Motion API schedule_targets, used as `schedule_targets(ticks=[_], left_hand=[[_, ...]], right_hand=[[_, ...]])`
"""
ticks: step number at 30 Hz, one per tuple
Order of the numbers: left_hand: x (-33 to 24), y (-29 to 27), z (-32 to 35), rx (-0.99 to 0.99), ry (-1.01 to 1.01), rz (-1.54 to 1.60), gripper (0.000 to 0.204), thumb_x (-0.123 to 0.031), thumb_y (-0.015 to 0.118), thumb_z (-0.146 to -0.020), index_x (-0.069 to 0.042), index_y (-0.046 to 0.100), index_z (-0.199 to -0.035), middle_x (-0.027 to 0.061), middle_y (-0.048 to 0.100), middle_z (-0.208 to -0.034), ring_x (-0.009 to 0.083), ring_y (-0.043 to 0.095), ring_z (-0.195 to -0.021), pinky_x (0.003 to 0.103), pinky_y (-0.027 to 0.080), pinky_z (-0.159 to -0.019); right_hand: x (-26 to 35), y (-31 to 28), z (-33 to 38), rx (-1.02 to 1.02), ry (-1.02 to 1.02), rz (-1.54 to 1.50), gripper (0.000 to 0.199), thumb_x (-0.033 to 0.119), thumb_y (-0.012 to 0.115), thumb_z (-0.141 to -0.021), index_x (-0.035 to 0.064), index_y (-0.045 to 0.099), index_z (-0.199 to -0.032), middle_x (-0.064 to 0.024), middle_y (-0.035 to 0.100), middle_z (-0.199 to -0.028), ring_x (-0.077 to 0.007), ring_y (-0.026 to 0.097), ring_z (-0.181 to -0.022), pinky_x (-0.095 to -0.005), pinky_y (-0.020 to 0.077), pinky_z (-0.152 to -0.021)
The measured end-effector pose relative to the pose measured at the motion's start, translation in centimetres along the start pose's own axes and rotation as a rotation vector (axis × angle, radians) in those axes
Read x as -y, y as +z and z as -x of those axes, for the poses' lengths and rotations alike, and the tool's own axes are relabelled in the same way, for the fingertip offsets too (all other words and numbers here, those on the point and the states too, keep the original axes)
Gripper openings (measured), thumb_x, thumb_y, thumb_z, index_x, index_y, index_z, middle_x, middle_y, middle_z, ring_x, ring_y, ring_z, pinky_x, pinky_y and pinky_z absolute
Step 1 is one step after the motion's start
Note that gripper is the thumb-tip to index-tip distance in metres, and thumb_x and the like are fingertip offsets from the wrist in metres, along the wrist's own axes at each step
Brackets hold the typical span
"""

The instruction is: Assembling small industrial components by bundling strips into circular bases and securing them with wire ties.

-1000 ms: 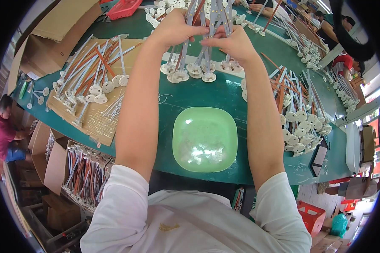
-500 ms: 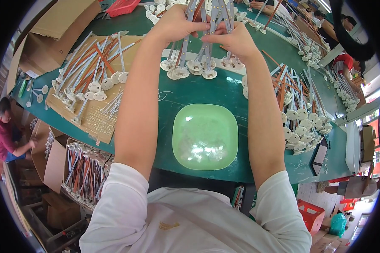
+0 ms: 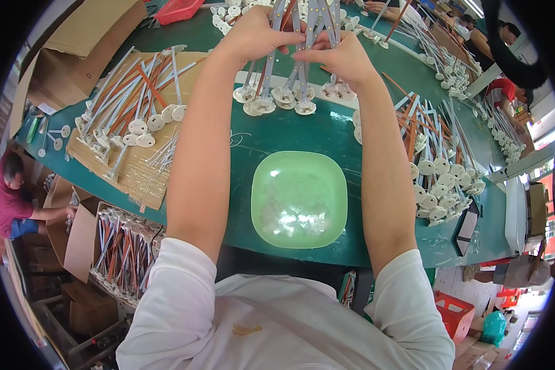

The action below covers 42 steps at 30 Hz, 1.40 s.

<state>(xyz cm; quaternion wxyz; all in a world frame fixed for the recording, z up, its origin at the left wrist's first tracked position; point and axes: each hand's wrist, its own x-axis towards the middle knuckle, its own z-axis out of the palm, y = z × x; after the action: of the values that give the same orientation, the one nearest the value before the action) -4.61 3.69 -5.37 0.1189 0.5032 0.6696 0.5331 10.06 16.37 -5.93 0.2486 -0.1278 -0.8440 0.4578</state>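
Left hand (image 3: 256, 37) and right hand (image 3: 344, 60) come close together at the far middle of the scene, thumbs pointing inward, both clamped on an upright bundle of long, flat grey strips dotted with small spots (image 3: 269, 68); some fingers are hidden behind it. This bundle lies between the palms, its upper end running out of view, while its white, round bases (image 3: 283, 95) spread below the hands on the near side; whether they touch the dark green worktop (image 3: 240, 185) is hard to tell. Nearer, between the forearms, sits a light green, rounded-square plastic dish (image 3: 299, 166), with whitish, shiny patches inside, too blurred by glare to identify. To the left, a flat brown cardboard sheet (image 3: 139, 182) carries a loose heap of grey and reddish-brown strips with white discs (image 3: 138, 127). To the right lies a similar pile of strips with white discs (image 3: 441, 166). At the near left, below worktop level, an open brown cardboard carton (image 3: 80, 243) is packed with upright grey and reddish-brown strips (image 3: 126, 250); beyond it, a person in a dark red top (image 3: 9, 209) reaches toward another carton. At the far left are a large open cardboard box (image 3: 68, 77) and a red plastic basket (image 3: 179, 11).
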Motion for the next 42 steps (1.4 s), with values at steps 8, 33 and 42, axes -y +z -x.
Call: schedule_targets(ticks=[8,33,42], left_hand=[[-0.4,0.1,0.2,0.004,0.013,0.006,0.028,-0.02,0.078,-0.071,-0.002,0.066,-0.089,0.0038,0.064,-0.077,0.0107,0.058,-0.062,0.027,0.045,-0.06],[0.2,-4.3,2.6,0.135,-0.026,0.419,0.028,-0.025,0.061,-0.091,-0.002,0.064,-0.108,-0.0051,0.046,-0.059,0.0043,0.042,-0.052,0.023,0.035,-0.053],[0.2,-4.0,2.0,0.219,0.016,0.993,0.017,-0.018,0.06,-0.088,-0.007,0.053,-0.078,-0.0043,0.032,-0.05,0.0096,0.031,-0.041,0.027,0.026,-0.045]], right_hand=[[-0.3,0.1,-0.1,-0.005,-0.058,-0.001,0.021,0.018,0.082,-0.066,0.0038,0.068,-0.075,0.0006,0.061,-0.065,-0.0042,0.045,-0.053,-0.0212,0.0306,-0.047],[-0.2,0.2,0.1,-0.038,-0.028,-0.011,0.024,0.019,0.083,-0.066,0.0025,0.068,-0.074,-0.0003,0.061,-0.065,-0.0047,0.045,-0.053,-0.0213,0.0318,-0.048],[-0.2,0.1,0.1,-0.024,-0.01,0.009,0.025,0.02,0.082,-0.067,0.0019,0.068,-0.074,-0.0002,0.061,-0.064,-0.0049,0.044,-0.051,-0.0213,0.0315,-0.047]])
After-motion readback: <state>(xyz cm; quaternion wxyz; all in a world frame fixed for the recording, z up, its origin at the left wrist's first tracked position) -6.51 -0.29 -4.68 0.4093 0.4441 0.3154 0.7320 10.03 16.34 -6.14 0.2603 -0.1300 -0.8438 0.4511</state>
